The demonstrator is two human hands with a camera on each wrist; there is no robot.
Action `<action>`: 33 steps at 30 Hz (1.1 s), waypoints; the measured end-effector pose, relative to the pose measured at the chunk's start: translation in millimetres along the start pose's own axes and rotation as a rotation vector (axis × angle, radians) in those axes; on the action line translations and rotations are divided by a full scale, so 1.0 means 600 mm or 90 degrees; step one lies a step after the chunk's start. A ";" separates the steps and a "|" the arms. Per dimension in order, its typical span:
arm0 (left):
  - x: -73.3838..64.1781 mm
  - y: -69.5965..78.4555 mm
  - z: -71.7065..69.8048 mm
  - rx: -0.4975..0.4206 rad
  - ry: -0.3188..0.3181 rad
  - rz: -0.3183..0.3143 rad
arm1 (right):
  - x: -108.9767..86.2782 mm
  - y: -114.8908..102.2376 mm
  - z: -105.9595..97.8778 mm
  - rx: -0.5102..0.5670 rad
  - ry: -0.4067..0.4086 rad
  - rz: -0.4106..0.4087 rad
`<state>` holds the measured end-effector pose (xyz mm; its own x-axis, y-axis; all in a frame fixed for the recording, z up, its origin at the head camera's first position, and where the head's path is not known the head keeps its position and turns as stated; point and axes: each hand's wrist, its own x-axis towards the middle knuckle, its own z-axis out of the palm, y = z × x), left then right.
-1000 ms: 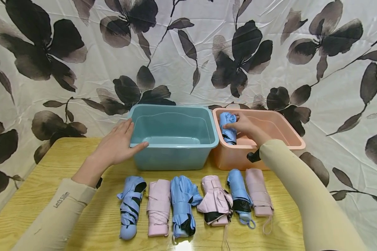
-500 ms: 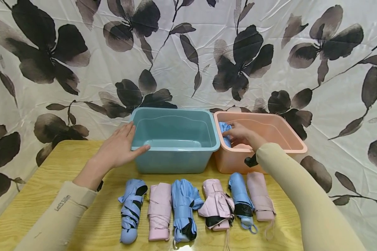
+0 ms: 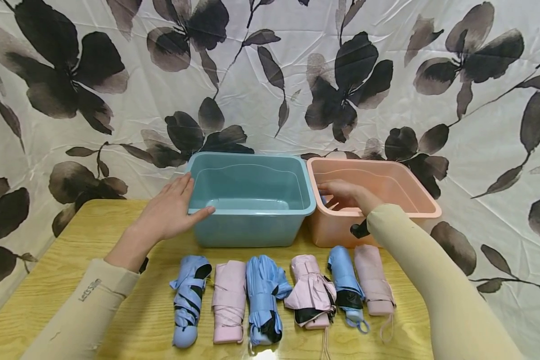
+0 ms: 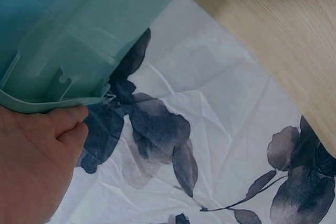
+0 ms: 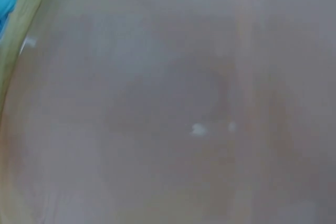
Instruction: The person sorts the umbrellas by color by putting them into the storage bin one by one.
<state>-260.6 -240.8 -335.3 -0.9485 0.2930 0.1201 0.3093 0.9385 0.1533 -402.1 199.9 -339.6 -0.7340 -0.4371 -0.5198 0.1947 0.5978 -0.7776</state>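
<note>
Head view: one teal bin [image 3: 247, 229] at centre, one orange bin [image 3: 330, 230] touching or nearly touching its right side.
Umbrellas [image 3: 262, 295]: six, folded, in a row across the lower frame, blue and pink alternating, three of each.
Left hand [image 3: 168, 210]: fingers straight, resting on the teal bin's left rim.
Right hand [image 3: 344, 193]: inside the orange bin's left end, at one blue thing [image 3: 323, 200], mostly hidden; can't tell whether it grips.

From eight o'clock the left forearm [image 3: 81, 310] is being stretched in, the left hand [image 3: 173, 207] being held straight-fingered, thumb [image 3: 201, 215] spread toward two. From four o'clock the right forearm [image 3: 436, 280] is being extended, the right hand [image 3: 350, 194] being pointed toward ten, fingers [image 3: 329, 187] partly hidden.
</note>
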 end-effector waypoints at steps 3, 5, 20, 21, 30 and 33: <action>0.000 -0.001 0.000 -0.001 0.000 0.003 | -0.002 -0.004 0.002 -0.016 0.011 -0.006; 0.000 0.000 0.000 -0.002 -0.001 0.005 | -0.007 -0.005 0.002 -0.040 0.028 -0.015; 0.003 -0.002 0.003 -0.009 0.014 0.012 | -0.110 -0.034 0.018 -0.375 0.296 -0.193; 0.003 -0.002 0.003 -0.010 0.013 0.012 | -0.118 -0.031 0.020 -0.384 0.311 -0.199; 0.004 -0.001 0.000 -0.013 0.004 0.011 | -0.195 0.016 0.035 -0.397 0.443 -0.271; 0.005 -0.001 0.001 -0.016 -0.001 0.010 | -0.222 0.037 0.042 -0.378 0.497 -0.304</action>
<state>-263.6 -240.5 -335.3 -0.9437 0.3081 0.1206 0.3258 0.9288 0.1765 -283.6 254.6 -296.4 -0.9022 -0.2881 0.3209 -0.4108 0.8009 -0.4357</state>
